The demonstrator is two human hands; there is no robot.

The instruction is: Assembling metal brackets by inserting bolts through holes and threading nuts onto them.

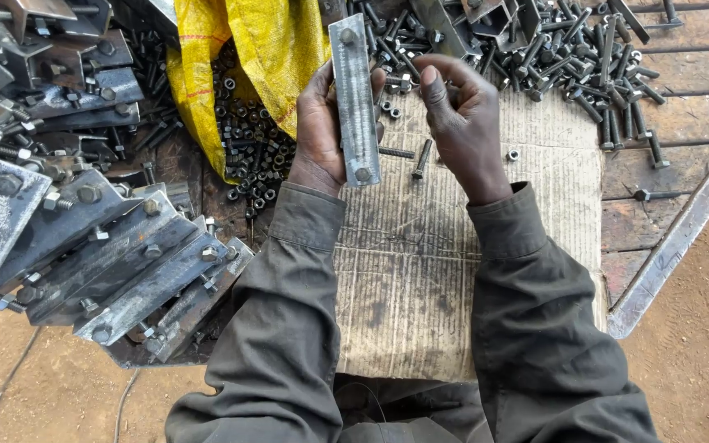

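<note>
Upright, flat steel bar (355, 98) within left hand (319, 131) fingers (377, 82).

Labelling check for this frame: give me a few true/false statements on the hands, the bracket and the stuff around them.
1. The left hand holds a flat metal bracket upright. True.
2. The bracket has no bolts in it. False: a bolt head shows near each end.
3. The right hand rests flat on the cardboard. False: it is raised beside the bracket, fingers curled.
4. The yellow sack lies open with dark nuts spilling from it. True.
5. Finished brackets are stacked on the person's right. False: they are piled on the left.
</note>
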